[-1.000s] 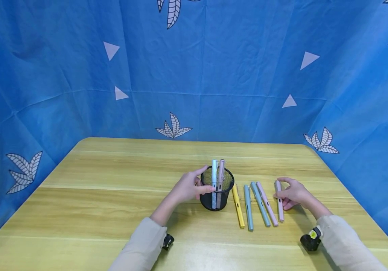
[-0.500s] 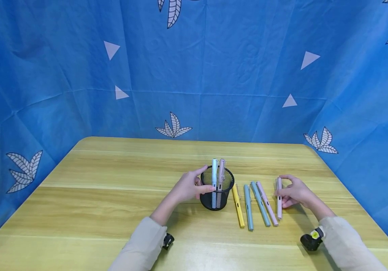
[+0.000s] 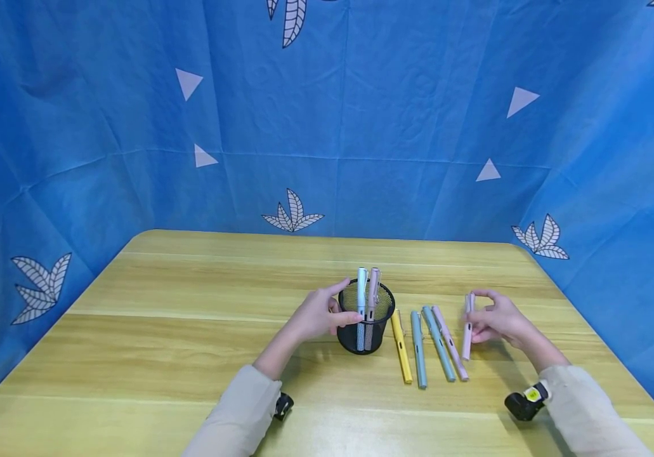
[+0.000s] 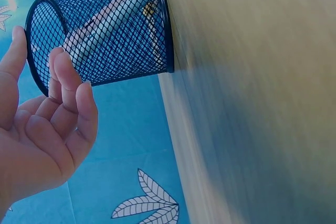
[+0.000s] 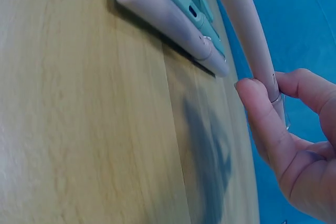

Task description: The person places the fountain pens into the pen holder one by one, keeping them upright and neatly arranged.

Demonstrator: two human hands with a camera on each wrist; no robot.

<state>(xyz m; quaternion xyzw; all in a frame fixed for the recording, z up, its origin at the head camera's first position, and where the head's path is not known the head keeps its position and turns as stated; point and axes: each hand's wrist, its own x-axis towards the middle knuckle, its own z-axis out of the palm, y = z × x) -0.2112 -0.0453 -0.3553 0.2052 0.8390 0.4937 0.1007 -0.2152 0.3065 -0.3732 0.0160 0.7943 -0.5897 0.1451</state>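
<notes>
My left hand (image 3: 321, 314) holds the black mesh pen cup (image 3: 348, 337) by its rim. Thumb and index finger lie along the rim in the left wrist view, the other fingers curled beside the mesh wall. A light blue pen (image 3: 361, 285) and a mauve pen (image 3: 373, 284) stand in the upright cup. Further right, my right hand (image 3: 498, 320) pinches a pale pink pen (image 5: 247, 30) between thumb and fingers. That pen is raised over the table, as the hand's shadow in the right wrist view shows. Just left of it lies a lilac pen (image 3: 450, 344).
Between cup and right hand, a yellow pen (image 3: 401, 348) and two teal pens, one nearer the cup (image 3: 419, 352) and one beside the lilac pen (image 3: 439, 346), lie on the wooden table (image 3: 161, 330). A blue patterned cloth (image 3: 389, 114) hangs behind the table.
The right hand has lifted the pale pink pen and shifted it slightly away from me. Left hand, cup and the other pens stay where they were.
</notes>
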